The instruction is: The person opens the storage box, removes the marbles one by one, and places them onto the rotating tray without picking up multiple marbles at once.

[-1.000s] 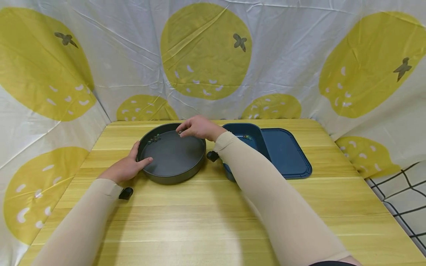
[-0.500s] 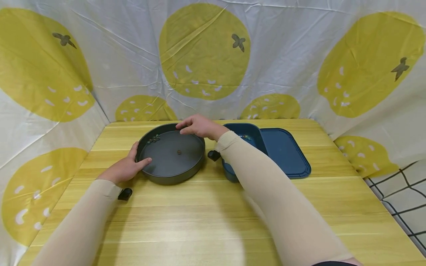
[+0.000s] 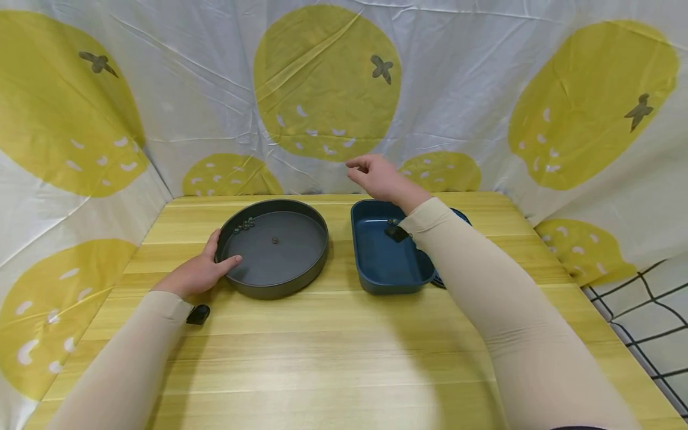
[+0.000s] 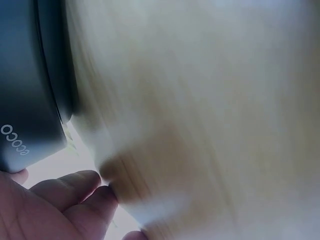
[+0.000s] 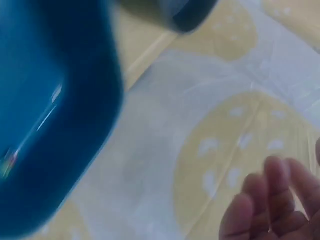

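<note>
A round dark grey pan [image 3: 282,251] stands on the left half of the table. My left hand [image 3: 196,275] holds its left side, thumb over the rim and fingers along the outer wall. Several small marbles [image 3: 244,225] lie against the pan's back left inner wall. A single marble [image 3: 275,240] rests near the middle of its floor. My right hand [image 3: 378,177] is raised above the back edge of a blue rectangular container [image 3: 384,257], fingers slightly bent with nothing seen in them. Inside that container, a few colourful marbles [image 3: 393,221] sit toward the back, partly covered by the wrist.
To the right of the container, a blue lid [image 3: 439,282] lies mostly behind the right forearm. A white curtain [image 3: 322,173] with yellow fruit prints hangs right behind the table's back edge. Bare wood [image 3: 301,358] runs along the front of the table [image 3: 258,334].
A single marble has come to rest in the pan. My right hand has moved up and right from the pan to above the blue container. The left hand stays on the pan.
</note>
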The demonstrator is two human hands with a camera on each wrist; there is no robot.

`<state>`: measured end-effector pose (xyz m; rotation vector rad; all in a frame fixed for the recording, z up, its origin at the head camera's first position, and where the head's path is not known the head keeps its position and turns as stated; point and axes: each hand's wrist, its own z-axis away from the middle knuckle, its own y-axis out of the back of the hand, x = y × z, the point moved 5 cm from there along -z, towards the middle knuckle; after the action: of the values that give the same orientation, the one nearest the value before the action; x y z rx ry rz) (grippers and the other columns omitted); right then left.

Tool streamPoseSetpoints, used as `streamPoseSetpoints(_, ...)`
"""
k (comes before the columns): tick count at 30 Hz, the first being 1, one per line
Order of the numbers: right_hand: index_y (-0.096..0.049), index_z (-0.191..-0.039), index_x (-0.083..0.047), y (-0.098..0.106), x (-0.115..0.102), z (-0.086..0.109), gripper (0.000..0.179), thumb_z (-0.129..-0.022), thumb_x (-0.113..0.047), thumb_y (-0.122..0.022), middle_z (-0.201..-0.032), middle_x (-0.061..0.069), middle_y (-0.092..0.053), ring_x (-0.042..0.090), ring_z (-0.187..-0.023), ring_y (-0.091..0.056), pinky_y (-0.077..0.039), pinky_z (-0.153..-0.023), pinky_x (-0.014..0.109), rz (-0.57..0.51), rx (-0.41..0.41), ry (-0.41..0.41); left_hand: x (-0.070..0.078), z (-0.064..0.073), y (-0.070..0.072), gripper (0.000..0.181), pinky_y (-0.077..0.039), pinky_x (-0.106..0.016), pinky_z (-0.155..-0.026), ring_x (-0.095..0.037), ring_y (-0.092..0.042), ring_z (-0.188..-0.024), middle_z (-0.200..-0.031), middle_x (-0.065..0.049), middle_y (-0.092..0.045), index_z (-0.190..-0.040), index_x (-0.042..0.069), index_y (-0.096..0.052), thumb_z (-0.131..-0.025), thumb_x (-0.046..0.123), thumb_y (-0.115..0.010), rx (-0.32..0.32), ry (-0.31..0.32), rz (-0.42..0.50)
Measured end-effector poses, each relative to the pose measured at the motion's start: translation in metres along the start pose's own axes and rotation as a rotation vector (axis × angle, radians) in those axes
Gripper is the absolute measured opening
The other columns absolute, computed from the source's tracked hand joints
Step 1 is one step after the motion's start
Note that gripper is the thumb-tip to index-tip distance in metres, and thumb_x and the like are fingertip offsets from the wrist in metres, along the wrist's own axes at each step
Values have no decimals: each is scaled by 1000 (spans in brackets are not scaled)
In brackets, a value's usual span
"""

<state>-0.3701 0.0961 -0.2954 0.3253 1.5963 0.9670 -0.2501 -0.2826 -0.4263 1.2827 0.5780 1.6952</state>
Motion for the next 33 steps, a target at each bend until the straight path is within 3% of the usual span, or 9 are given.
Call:
streamPoseSetpoints(5, -39, -163, -7, 21, 31, 28, 55, -113, -29, -49, -159, 22, -47, 40, -142, -49, -47, -108, 55, 147, 16, -16, 1, 1, 1, 108, -40, -70, -111, -62, -42, -142, -166, -44, -13, -163, 9, 29, -106, 70, -40, 3, -4, -19)
streamPoseSetpoints(9, -31, -165, -3, 31, 61, 52, 61, -113, -29, -49, -169, 26, -31, 46, -157, -28, -31, -123, 62, 240, 14, -47, 4, 1, 1, 108, -41, -70, -111, -62, -42, -142, -166, -44, -14, -163, 9, 29, -106, 70, -40, -2, -5, -27)
streamPoseSetpoints(12, -27, -166, -2, 34, 77, 70, 63, -113, -29, -48, -169, 28, -27, 49, -157, -24, -28, -124, 65, 297, 6, -74, 5, 1, 1, 109, -42, -69, -110, -62, -45, -140, -165, -44, -16, -163, 8, 28, -106, 70, -40, -2, -9, -40)
streamPoseSetpoints(17, -22, -167, 1, 28, 91, 95, 63, -115, -28, -44, -166, 33, -29, 53, -152, -31, -32, -120, 67, 359, -13, -76, 4, 1, 3, 109, -42, -69, -109, -61, -47, -139, -164, -45, -17, -163, 6, 28, -105, 71, -38, -6, -1, -57)
streamPoseSetpoints(23, -14, -166, 7, 7, 108, 123, 66, -116, -28, -40, -168, 36, -21, 58, -155, -17, -19, -125, 70, 375, -81, -86, 3, 2, 2, 112, -44, -68, -106, -59, -51, -136, -164, -45, -17, -162, 2, 27, -105, 73, -37, 2, 15, -82)
streamPoseSetpoints(26, -10, -165, 10, -4, 118, 135, 70, -116, -31, -38, -168, 38, -18, 61, -155, -14, -17, -125, 71, 386, -113, -107, 5, 2, 3, 113, -42, -70, -109, -60, -45, -141, -165, -44, -16, -163, -1, 22, -104, 74, -39, 28, 11, -101)
streamPoseSetpoints(33, -3, -164, 12, -24, 135, 154, 84, -115, -48, -35, -169, 38, -14, 59, -156, -13, -17, -126, 70, 338, -154, -131, 18, -1, 10, 110, -17, -75, -121, -63, -9, -154, -168, -41, -4, -164, -10, 4, -105, 67, -47, 119, -20, -114)
